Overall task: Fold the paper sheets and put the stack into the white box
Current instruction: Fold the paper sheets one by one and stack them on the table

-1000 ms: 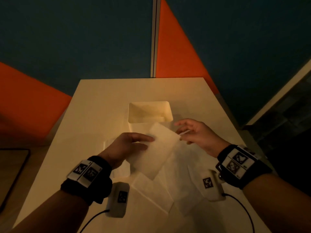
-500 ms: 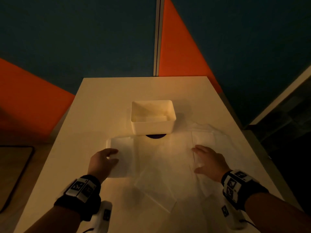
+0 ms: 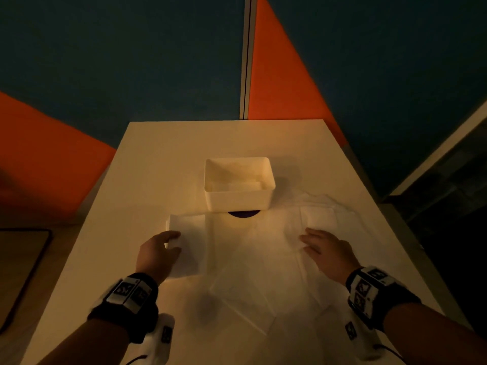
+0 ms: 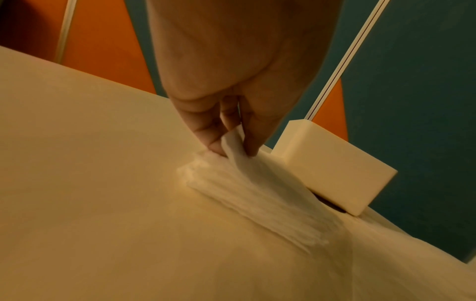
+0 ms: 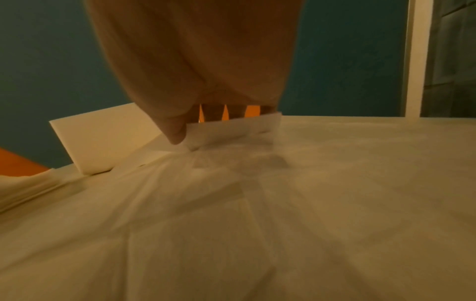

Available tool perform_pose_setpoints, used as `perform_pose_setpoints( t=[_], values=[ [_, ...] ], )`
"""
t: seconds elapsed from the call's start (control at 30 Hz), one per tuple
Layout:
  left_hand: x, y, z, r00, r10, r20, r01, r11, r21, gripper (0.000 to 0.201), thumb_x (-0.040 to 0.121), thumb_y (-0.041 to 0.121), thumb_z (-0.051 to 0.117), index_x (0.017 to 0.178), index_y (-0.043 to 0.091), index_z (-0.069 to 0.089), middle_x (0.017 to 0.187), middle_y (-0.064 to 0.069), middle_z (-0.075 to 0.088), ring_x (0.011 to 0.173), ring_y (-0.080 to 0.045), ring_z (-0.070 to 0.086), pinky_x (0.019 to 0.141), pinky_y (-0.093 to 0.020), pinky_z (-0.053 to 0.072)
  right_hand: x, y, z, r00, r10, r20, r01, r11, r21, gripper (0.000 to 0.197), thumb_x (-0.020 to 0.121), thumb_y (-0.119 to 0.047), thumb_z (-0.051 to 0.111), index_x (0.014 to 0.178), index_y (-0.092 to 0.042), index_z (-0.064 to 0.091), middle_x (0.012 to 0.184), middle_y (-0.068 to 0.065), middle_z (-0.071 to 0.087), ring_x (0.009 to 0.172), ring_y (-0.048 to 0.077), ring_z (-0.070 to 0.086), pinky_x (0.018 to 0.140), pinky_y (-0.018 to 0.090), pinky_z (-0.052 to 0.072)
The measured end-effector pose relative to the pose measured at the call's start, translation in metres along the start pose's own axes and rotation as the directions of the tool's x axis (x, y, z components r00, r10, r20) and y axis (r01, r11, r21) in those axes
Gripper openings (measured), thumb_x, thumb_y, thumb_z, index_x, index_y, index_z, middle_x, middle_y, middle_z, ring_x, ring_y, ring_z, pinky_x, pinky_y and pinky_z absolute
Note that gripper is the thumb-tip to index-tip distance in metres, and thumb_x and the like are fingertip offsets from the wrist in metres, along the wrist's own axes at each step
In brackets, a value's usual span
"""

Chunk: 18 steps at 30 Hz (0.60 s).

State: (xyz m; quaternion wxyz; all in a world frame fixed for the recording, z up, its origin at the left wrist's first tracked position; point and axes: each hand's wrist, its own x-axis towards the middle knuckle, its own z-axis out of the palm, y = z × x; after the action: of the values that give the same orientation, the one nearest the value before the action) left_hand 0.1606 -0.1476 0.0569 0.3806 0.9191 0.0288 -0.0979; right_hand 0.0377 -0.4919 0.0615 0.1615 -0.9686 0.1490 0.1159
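Paper stack corner sits pinched between my left hand thumb and fingers, short of the white box, while my right hand lifts a sheet edge; I'd raise both evenly.

One white box, one stack of folded sheets, two hands (loose overlapping sheets uncountable).
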Motion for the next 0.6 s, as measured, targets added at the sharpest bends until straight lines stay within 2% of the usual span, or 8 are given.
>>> perform_pose_setpoints(
  t=[0.1, 0.17, 0.23, 0.3, 0.37, 0.47, 0.53, 0.6],
  values=[
    [0.001, -0.003, 0.001, 0.999, 0.032, 0.005, -0.032, 0.994, 0.107, 0.035, 0.079, 0.011, 0.068, 0.113, 0.019, 0.067, 0.122, -0.014, 0.058, 0.106, -0.033, 0.055, 0.095, -0.037, 0.044, -0.002, -0.002, -0.003, 0.993, 0.011, -0.118, 0.001, 0.995, 0.101, 0.026, 0.096, -0.033, 0.05, 0.115, -0.027, 0.067, 0.13, -0.007, 0.058, 0.119, 0.014, 0.053, 0.101, 0.039, 0.04],
    [0.0, -0.001, 0.002, 0.999, 0.052, -0.003, -0.049, 0.964, 0.26, 0.035, 0.079, 0.024, 0.07, 0.113, 0.026, 0.066, 0.133, -0.012, 0.046, 0.117, -0.036, 0.043, 0.102, -0.039, 0.033, -0.002, -0.004, -0.006, 0.974, 0.047, -0.222, 0.0, 0.978, 0.208, 0.022, 0.094, -0.031, 0.055, 0.103, -0.021, 0.072, 0.109, -0.001, 0.07, 0.099, 0.019, 0.063, 0.092, 0.04, 0.047],
    [-0.003, 0.008, 0.003, 0.997, 0.076, -0.016, -0.066, 0.938, 0.339, 0.036, 0.079, 0.035, 0.07, 0.114, 0.031, 0.064, 0.137, -0.012, 0.041, 0.123, -0.036, 0.034, 0.104, -0.04, 0.026, -0.002, -0.009, -0.014, 0.942, 0.105, -0.317, 0.007, 0.942, 0.334, 0.021, 0.092, -0.026, 0.059, 0.099, -0.014, 0.074, 0.096, 0.004, 0.072, 0.088, 0.02, 0.065, 0.086, 0.038, 0.051],
    [-0.005, 0.022, 0.006, 0.984, 0.175, 0.01, -0.169, 0.934, 0.315, 0.034, 0.078, 0.038, 0.07, 0.111, 0.031, 0.065, 0.132, -0.009, 0.05, 0.124, -0.03, 0.039, 0.103, -0.04, 0.026, -0.003, -0.018, -0.024, 0.908, 0.153, -0.391, 0.038, 0.897, 0.44, 0.021, 0.091, -0.021, 0.061, 0.101, -0.007, 0.073, 0.095, 0.008, 0.072, 0.086, 0.018, 0.063, 0.083, 0.029, 0.049],
    [-0.011, 0.044, 0.009, 0.967, 0.249, 0.056, -0.255, 0.958, 0.13, 0.029, 0.079, 0.031, 0.071, 0.107, 0.027, 0.066, 0.123, -0.003, 0.056, 0.119, -0.023, 0.048, 0.101, -0.037, 0.035, -0.003, -0.031, -0.036, 0.89, 0.184, -0.416, 0.059, 0.86, 0.507, 0.022, 0.092, -0.02, 0.059, 0.102, -0.006, 0.072, 0.092, 0.008, 0.071, 0.085, 0.018, 0.062, 0.079, 0.028, 0.048],
    [-0.029, 0.081, 0.012, 0.941, 0.229, 0.251, -0.169, 0.957, -0.237, 0.026, 0.082, 0.028, 0.07, 0.107, 0.03, 0.063, 0.117, 0.008, 0.056, 0.115, -0.014, 0.051, 0.09, -0.026, 0.039, -0.005, -0.055, -0.048, 0.876, 0.199, -0.439, 0.12, 0.791, 0.599, 0.019, 0.092, -0.019, 0.059, 0.101, -0.008, 0.072, 0.084, 0.003, 0.069, 0.08, 0.019, 0.063, 0.076, 0.034, 0.052],
    [-0.04, 0.1, 0.015, 0.874, 0.264, 0.407, -0.074, 0.902, -0.426, 0.038, 0.079, 0.036, 0.071, 0.114, 0.035, 0.058, 0.122, 0.012, 0.055, 0.12, -0.01, 0.048, 0.093, -0.024, 0.037, -0.008, -0.074, -0.052, 0.871, 0.195, -0.451, 0.184, 0.722, 0.667, 0.02, 0.09, -0.018, 0.061, 0.104, -0.008, 0.072, 0.087, 0.002, 0.071, 0.083, 0.016, 0.065, 0.079, 0.036, 0.056],
    [-0.049, 0.114, 0.017, 0.776, 0.309, 0.549, 0.08, 0.816, -0.572, 0.066, 0.067, 0.049, 0.069, 0.128, 0.042, 0.045, 0.134, 0.018, 0.045, 0.126, -0.005, 0.04, 0.103, -0.027, 0.034, -0.011, -0.09, -0.052, 0.877, 0.182, -0.445, 0.221, 0.669, 0.709, 0.022, 0.09, -0.019, 0.062, 0.107, -0.009, 0.071, 0.092, 0.002, 0.072, 0.088, 0.014, 0.066, 0.084, 0.035, 0.055]
  ],
)
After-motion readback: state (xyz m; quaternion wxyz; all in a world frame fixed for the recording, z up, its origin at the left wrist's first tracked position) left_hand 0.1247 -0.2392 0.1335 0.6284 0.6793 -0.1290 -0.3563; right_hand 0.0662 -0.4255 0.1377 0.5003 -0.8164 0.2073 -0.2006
